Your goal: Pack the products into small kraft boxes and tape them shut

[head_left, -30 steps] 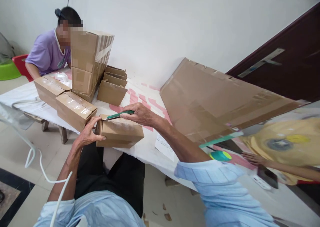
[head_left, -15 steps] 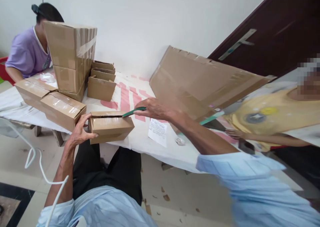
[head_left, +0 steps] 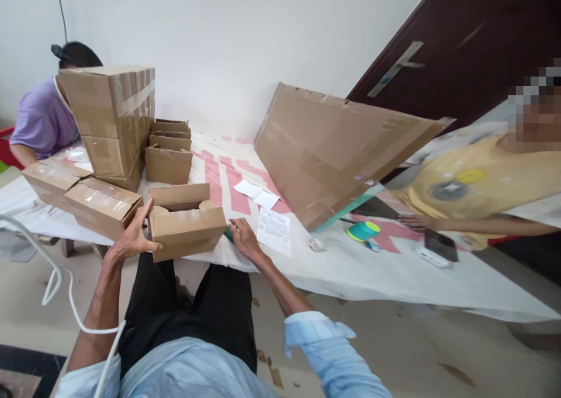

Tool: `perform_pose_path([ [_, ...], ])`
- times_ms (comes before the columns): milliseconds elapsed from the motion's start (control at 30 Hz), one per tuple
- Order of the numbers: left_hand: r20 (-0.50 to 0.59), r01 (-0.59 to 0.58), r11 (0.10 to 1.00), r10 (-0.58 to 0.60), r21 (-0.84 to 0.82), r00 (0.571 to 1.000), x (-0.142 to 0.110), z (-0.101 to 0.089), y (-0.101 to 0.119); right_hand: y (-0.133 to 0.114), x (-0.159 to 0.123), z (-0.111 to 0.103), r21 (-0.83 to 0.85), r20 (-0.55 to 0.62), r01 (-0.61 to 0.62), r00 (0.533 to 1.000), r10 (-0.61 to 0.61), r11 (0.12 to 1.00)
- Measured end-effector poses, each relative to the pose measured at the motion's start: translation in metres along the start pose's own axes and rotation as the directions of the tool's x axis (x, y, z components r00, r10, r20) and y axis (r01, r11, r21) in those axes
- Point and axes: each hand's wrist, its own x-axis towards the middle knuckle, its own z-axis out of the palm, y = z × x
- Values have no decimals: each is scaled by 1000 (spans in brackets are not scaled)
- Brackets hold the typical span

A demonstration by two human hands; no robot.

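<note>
My left hand grips the left end of a small cardboard box at the table's near edge. The box's top is cut open and its far flap stands up. My right hand lies low on the white table cover just right of the box. Its fingers are curled over a green utility knife, of which only a sliver shows.
Two long taped boxes, a tall taped stack and open small boxes stand at left. A big flat cardboard sheet leans on the wall. Paper slips and a teal roll lie nearby. One person sits far left, another right.
My right hand drew the knife along the box top, then dropped to the table right of the box. The box's flaps now stand open. My view swung right.
</note>
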Motion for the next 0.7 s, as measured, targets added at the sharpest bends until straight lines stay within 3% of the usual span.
perform_pose_path([
  [100,15,24,1000,-24,-18,1000,1,-2,2,-32,27,-10,92,-46,137,990,-133,986],
  [200,14,37,998,-36,-45,999,2,-3,2,-77,50,-29,158,132,338,924,-359,928],
  [267,3,35,998,-35,-53,999,1,-3,2,-102,50,-39,171,213,425,865,-454,889],
  [333,-4,37,998,-37,-60,999,-1,-3,1,-117,37,-48,145,201,486,838,-507,862],
  [400,-9,48,996,-49,-72,999,-2,-3,0,-122,16,-54,106,172,549,811,-559,829],
  [533,-30,47,993,-51,-106,998,-3,1,-2,-120,-20,-54,72,209,682,703,-680,728],
  [600,-40,32,992,-37,-120,999,-3,3,-3,-118,-24,-49,54,224,685,700,-678,726],
  [700,-50,17,991,-24,-134,998,-4,4,-6,-122,-6,-39,17,278,643,733,-621,766],
])
